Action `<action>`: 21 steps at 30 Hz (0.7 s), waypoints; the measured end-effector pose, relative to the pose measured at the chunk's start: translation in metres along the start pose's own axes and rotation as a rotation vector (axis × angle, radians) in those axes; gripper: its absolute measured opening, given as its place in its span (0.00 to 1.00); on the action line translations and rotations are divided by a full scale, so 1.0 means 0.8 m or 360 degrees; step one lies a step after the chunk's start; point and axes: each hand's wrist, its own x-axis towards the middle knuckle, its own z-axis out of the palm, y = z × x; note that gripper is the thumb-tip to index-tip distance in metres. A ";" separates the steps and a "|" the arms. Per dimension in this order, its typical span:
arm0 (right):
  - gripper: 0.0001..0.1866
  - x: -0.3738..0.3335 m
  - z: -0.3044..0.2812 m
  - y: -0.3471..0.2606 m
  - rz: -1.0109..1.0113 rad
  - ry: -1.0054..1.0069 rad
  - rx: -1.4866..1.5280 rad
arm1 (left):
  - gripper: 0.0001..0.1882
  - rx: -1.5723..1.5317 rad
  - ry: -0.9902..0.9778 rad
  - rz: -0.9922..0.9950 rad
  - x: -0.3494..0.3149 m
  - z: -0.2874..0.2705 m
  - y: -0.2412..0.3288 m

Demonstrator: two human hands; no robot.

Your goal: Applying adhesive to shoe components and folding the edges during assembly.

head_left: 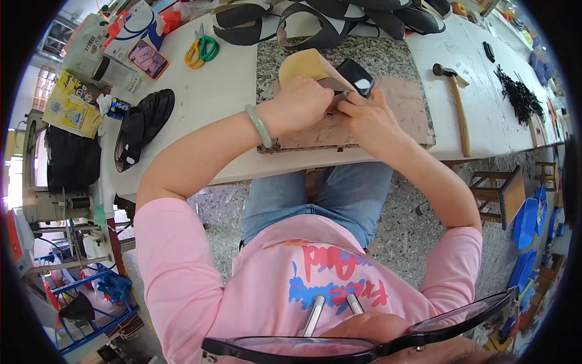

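Over the work board, both my hands grip a shoe upper (pixel 297 68) with a tan-yellow lining and black outer parts. My left hand (pixel 305 104) is closed at its near edge, fingers curled in. My right hand (pixel 371 121) pinches the edge beside it, its fingertips close to my left ones. A black flap with a white patch stands up beyond my right fingers. The exact spot between the fingertips is mostly hidden. Beneath lies a worn pinkish board (pixel 400 115) on a speckled granite slab (pixel 388 53).
Black shoe uppers (pixel 308 27) are heaped at the far edge. Right of the slab lie a wooden-handled hammer (pixel 459 112) and a pile of black strips (pixel 518 91). Scissors (pixel 203 50), a phone (pixel 148 59), a clear jar (pixel 118 74) and a black strappy sandal (pixel 145 124) lie left.
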 end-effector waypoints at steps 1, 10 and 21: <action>0.17 0.002 -0.003 -0.006 0.0026 -0.0034 -0.0056 | 0.09 0.0001 0.0023 -0.0012 -0.001 -0.002 0.000; 0.12 0.012 0.022 -0.006 0.0019 0.0288 0.0159 | 0.10 0.0193 0.0106 0.0108 -0.012 0.012 -0.012; 0.15 0.019 0.024 -0.009 0.0009 0.0278 0.0260 | 0.08 0.0231 0.0118 0.0123 -0.021 -0.004 -0.023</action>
